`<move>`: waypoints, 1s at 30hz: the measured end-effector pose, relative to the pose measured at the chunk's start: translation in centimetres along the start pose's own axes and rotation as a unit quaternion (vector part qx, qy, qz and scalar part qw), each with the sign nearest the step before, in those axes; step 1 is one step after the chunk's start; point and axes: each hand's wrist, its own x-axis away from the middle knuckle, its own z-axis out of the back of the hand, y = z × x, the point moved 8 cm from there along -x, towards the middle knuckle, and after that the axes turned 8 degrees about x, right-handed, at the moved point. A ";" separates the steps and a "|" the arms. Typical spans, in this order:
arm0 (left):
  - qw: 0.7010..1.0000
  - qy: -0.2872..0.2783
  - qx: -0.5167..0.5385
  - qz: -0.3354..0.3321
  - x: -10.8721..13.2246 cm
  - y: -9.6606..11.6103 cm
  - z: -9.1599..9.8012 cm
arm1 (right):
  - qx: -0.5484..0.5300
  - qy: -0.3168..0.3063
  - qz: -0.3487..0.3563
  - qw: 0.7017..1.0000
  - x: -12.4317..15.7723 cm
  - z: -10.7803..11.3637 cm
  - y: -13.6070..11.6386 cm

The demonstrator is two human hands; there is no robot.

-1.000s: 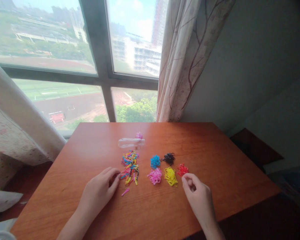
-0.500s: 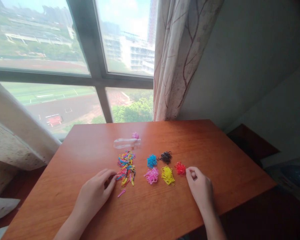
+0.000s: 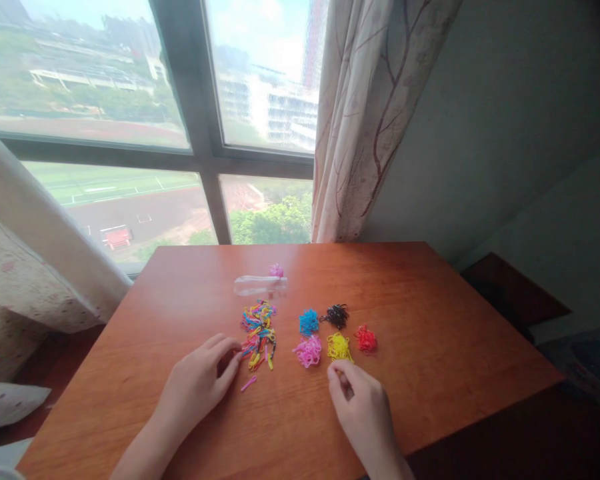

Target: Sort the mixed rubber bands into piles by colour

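Observation:
A mixed pile of coloured rubber bands (image 3: pixel 258 332) lies on the wooden table (image 3: pixel 430 347). To its right sit sorted heaps: blue (image 3: pixel 309 322), black (image 3: pixel 336 315), pink (image 3: pixel 309 351), yellow (image 3: pixel 339 347) and red (image 3: pixel 365 339). My left hand (image 3: pixel 195 387) rests on the table, fingers curled, fingertips touching the mixed pile's near left edge. My right hand (image 3: pixel 363 410) is just in front of the yellow heap, fingers pinched together; what they hold, if anything, is hidden. A single pink band (image 3: pixel 249 383) lies loose near my left hand.
A clear plastic bottle (image 3: pixel 259 285) lies on its side beyond the mixed pile, with a pink cap (image 3: pixel 276 270) behind it. Curtains (image 3: pixel 370 120) hang at the window behind the table. A dark lower surface (image 3: pixel 515 300) sits to the right.
My right hand has moved left from beside the red heap to just in front of the yellow heap. My left hand has stayed at the mixed pile.

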 end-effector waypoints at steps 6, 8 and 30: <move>1.000 -0.018 0.004 0.003 0.2 0.1 -0.2 | 0.005 -0.056 0.065 0.996 1.0 -4.3 -5.4; 1.000 -0.019 0.003 0.005 0.2 0.1 -0.3 | 0.015 -0.065 0.075 0.995 0.8 -5.2 -6.2; 0.997 -0.010 0.079 -0.024 0.1 0.0 0.0 | 0.000 -0.056 0.094 0.994 0.6 -6.1 -6.4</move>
